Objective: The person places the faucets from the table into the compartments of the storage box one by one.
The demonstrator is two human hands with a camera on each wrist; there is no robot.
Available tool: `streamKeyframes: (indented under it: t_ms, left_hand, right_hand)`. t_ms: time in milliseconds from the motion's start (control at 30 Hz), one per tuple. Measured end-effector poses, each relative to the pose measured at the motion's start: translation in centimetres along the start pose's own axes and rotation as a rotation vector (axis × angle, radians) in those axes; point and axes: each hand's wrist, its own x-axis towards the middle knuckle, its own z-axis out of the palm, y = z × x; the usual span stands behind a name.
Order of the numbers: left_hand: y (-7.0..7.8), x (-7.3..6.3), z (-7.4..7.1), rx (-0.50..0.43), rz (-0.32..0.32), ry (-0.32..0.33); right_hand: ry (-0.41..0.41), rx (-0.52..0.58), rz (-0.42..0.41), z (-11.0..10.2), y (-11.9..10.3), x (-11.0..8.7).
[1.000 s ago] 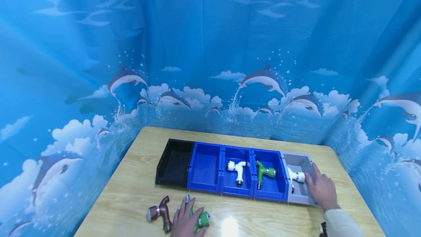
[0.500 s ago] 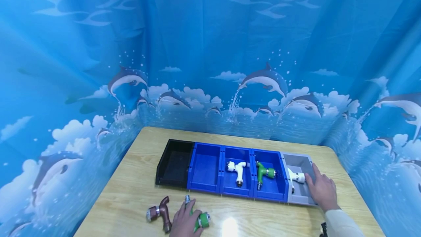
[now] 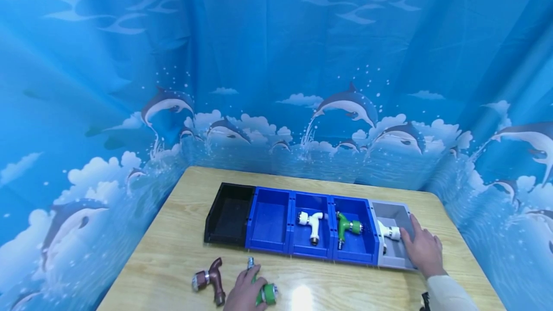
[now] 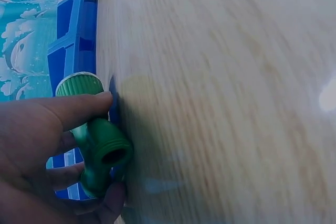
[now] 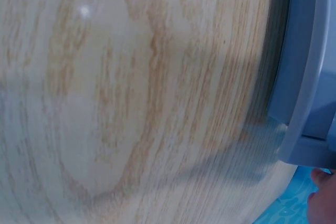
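My left hand (image 3: pixel 245 293) holds a green faucet (image 3: pixel 270 294) low at the table's front. In the left wrist view, thumb and fingers wrap the faucet's body (image 4: pixel 102 140), its open round end toward the camera and its ribbed knob at the top. A brown faucet (image 3: pixel 216 280) lies just left of that hand. On the far right, my right hand (image 3: pixel 424 249) rests over the outer wall of a grey bin (image 3: pixel 395 260), thumb at the inner side near a white faucet (image 3: pixel 392 232). Only a bit of this hand shows in the right wrist view.
Left of the grey bin, three blue bins (image 3: pixel 269 246) and a black bin (image 3: pixel 226 238) stand in a row. Another white faucet (image 3: pixel 315 227) and another green faucet (image 3: pixel 344 226) lie in two blue bins. A dolphin-print curtain (image 3: pixel 276 85) surrounds the wooden table (image 3: pixel 164 253).
My left hand has closed further around the green faucet, and the faucet has shifted slightly to the right. The right hand stays in place.
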Motion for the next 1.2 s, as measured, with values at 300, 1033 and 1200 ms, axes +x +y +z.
streamKeyframes:
  t_ms: [300,1033,1200]
  left_hand:
    - [0.7,0.4,-0.4,0.007,-0.058,-0.118]
    - [2.1,-0.1,-1.8,-0.039,0.026,0.009]
    - [2.5,-0.3,-2.1,-0.047,0.064,0.075]
  right_hand:
    - [0.005,0.01,0.003,0.1,0.1,0.0]
    - [-0.03,0.0,0.003,-0.2,0.0,-0.1]
    - [-0.046,0.008,0.006,-0.2,0.0,-0.1]
